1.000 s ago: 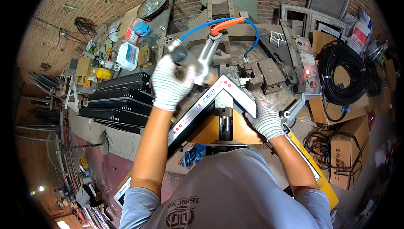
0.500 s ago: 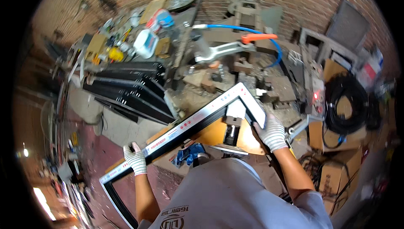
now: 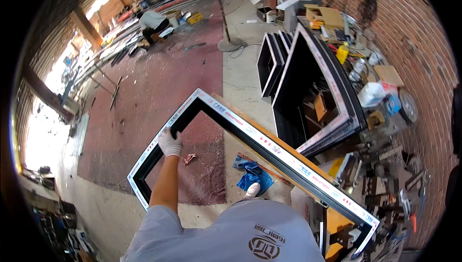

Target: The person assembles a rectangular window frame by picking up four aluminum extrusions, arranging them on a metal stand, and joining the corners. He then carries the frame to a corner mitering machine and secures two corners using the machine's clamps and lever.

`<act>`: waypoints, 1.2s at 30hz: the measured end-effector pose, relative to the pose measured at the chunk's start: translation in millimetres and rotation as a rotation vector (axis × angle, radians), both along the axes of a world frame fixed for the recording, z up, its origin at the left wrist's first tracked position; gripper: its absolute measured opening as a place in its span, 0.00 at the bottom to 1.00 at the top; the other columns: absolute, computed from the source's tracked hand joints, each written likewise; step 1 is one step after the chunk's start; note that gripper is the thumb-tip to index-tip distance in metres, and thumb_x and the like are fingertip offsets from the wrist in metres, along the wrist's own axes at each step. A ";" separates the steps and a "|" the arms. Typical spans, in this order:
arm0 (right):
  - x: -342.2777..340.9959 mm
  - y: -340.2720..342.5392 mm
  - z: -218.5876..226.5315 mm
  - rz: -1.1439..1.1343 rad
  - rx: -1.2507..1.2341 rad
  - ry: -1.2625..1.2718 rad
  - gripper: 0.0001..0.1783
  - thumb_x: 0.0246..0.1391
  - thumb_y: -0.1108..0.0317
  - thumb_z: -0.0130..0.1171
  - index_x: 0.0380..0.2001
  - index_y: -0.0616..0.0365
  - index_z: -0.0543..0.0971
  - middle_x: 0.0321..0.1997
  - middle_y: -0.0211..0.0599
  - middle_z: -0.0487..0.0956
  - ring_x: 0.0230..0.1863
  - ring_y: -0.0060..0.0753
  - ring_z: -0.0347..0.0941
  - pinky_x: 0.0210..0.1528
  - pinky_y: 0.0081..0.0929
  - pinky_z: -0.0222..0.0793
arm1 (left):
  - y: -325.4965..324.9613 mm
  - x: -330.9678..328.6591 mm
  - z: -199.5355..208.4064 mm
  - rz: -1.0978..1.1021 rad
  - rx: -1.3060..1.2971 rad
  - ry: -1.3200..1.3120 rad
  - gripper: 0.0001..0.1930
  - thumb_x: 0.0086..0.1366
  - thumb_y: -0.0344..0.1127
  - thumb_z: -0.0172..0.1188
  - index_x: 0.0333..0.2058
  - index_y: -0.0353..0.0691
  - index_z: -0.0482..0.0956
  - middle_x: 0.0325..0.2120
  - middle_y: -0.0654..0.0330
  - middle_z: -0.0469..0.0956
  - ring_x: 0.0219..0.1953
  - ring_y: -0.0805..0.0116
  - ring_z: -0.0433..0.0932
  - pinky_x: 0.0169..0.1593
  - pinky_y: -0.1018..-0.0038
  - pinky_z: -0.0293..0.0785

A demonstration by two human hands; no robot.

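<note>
The gloved left hand (image 3: 170, 143) has its fingers clamped on the left side of a black window frame (image 3: 250, 134), which hangs tilted above the red floor (image 3: 159, 98). The right hand seems hidden below the picture's edge. Beyond, more frames (image 3: 308, 79) lean stacked against a cluttered bench (image 3: 380, 76).

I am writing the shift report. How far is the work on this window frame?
The black frame looks fully joined, all four corners closed. The gloved left hand grips its far side, lifting it clear. It is not yet with the stacked frames. The right hand is hidden.
</note>
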State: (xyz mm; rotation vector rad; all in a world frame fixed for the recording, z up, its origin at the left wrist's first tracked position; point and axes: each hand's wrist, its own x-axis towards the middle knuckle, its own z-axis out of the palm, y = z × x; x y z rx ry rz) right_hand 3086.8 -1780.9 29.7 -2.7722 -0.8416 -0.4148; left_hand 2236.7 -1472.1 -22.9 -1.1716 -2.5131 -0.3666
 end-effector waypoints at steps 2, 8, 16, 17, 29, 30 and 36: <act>8.0 -7.9 -7.6 -0.082 -0.032 0.096 0.36 0.57 0.34 0.61 0.55 0.53 0.82 0.51 0.46 0.84 0.48 0.54 0.82 0.46 0.46 0.80 | -0.2 -14.1 31.2 0.016 -0.052 0.128 0.32 0.57 0.56 0.68 0.54 0.39 0.79 0.50 0.45 0.80 0.52 0.46 0.79 0.57 0.56 0.75; 5.2 12.7 8.3 -0.116 -0.305 0.240 0.40 0.62 0.35 0.54 0.62 0.59 0.73 0.55 0.55 0.80 0.51 0.59 0.80 0.50 0.48 0.78 | 6.4 -70.4 55.0 0.127 -0.276 -0.502 0.39 0.55 0.68 0.68 0.50 0.36 0.81 0.44 0.43 0.84 0.49 0.46 0.83 0.54 0.59 0.77; 16.2 -0.4 32.7 -0.242 -0.521 0.275 0.43 0.64 0.33 0.50 0.66 0.60 0.66 0.59 0.61 0.76 0.54 0.63 0.77 0.54 0.48 0.76 | 22.3 -102.0 65.7 0.126 -0.239 -0.609 0.42 0.54 0.69 0.69 0.52 0.35 0.80 0.45 0.42 0.84 0.50 0.46 0.83 0.55 0.60 0.76; 8.9 -6.0 39.9 -0.244 -0.538 0.265 0.44 0.64 0.33 0.49 0.67 0.60 0.66 0.59 0.62 0.76 0.55 0.64 0.77 0.54 0.48 0.76 | 25.8 -102.3 71.4 0.124 -0.253 -0.604 0.42 0.54 0.69 0.69 0.53 0.35 0.79 0.45 0.42 0.84 0.50 0.45 0.83 0.55 0.60 0.76; -85.1 -168.2 114.7 -0.573 -0.266 0.281 0.48 0.66 0.30 0.42 0.61 0.71 0.73 0.57 0.70 0.76 0.59 0.66 0.74 0.64 0.50 0.69 | 107.3 -19.5 115.1 -0.240 -0.100 -0.720 0.34 0.57 0.61 0.72 0.46 0.33 0.80 0.37 0.46 0.85 0.40 0.54 0.84 0.48 0.65 0.76; -94.8 -200.4 115.2 -0.632 -0.226 0.277 0.47 0.65 0.31 0.44 0.61 0.70 0.72 0.58 0.69 0.76 0.59 0.65 0.74 0.64 0.48 0.69 | 114.4 -2.5 114.1 -0.286 -0.107 -0.717 0.34 0.57 0.60 0.73 0.46 0.32 0.80 0.37 0.47 0.85 0.39 0.55 0.83 0.48 0.66 0.76; -112.3 -399.4 62.3 -0.935 0.009 0.366 0.44 0.64 0.34 0.52 0.63 0.68 0.71 0.59 0.63 0.77 0.60 0.60 0.74 0.62 0.43 0.70 | 136.3 103.0 95.9 -0.617 -0.103 -0.824 0.34 0.58 0.57 0.74 0.47 0.27 0.79 0.36 0.50 0.84 0.37 0.64 0.80 0.46 0.67 0.76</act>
